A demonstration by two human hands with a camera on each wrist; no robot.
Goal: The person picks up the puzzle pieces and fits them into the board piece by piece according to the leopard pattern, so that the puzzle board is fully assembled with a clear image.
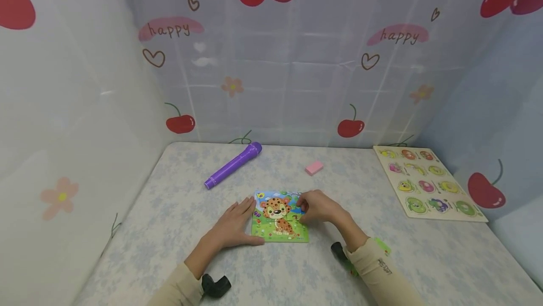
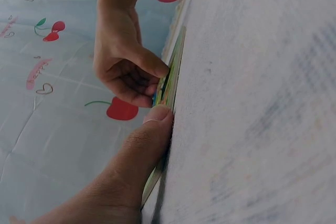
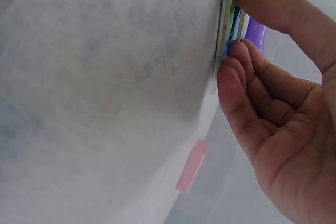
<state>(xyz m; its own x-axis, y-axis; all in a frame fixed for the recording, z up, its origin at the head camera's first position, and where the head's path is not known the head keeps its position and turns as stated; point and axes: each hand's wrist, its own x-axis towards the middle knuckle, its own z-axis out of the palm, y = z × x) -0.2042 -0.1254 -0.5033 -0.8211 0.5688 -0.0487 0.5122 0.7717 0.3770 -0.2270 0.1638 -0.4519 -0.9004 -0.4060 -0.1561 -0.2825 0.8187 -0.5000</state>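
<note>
A square jigsaw puzzle (image 1: 280, 233) with a cartoon leopard on green grass lies flat on the table. My left hand (image 1: 233, 225) rests along its left side, fingers stretched out, thumb on the lower left edge. In the left wrist view that thumb (image 2: 152, 129) presses on the board's rim. At the puzzle's right side my right hand (image 1: 319, 207) pinches a puzzle piece (image 3: 242, 24) between thumb and fingertips. The right wrist view shows this piece slightly raised from the board; the fingers hide much of it.
Behind the puzzle lie a purple toy microphone (image 1: 232, 166) and a pink block (image 1: 314, 168). A wooden board with fruit pictures (image 1: 428, 186) lies at the right. A green item (image 1: 383, 245) is partly hidden under the right sleeve. Cherry-print curtains (image 1: 271, 61) stand around the table.
</note>
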